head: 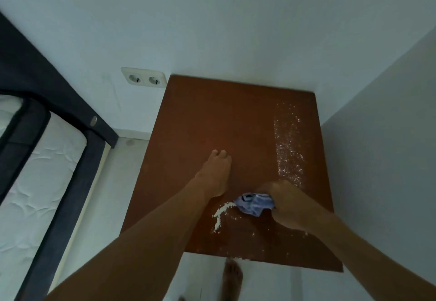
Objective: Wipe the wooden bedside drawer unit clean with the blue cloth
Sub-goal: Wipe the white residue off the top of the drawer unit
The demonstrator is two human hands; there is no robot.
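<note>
Powder could be swept off the front edge onto the floor.

The blue cloth [253, 204] is bunched in the clenched right hand [286, 202] on the drawer unit [200, 116]; the left hand [215, 173] is laid flat, fingers together; the white ridge [221, 213], seemingly powder, lies near the edge.

cloth [253, 204] on drawer unit [212, 116], bed [35, 171] left

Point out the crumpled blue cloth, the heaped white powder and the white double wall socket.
crumpled blue cloth [253, 204]: head view, on its exposed folds left of the right hand.
heaped white powder [222, 211]: head view, on the thick ridge.
white double wall socket [144, 79]: head view, on the plate between both outlets.
</note>
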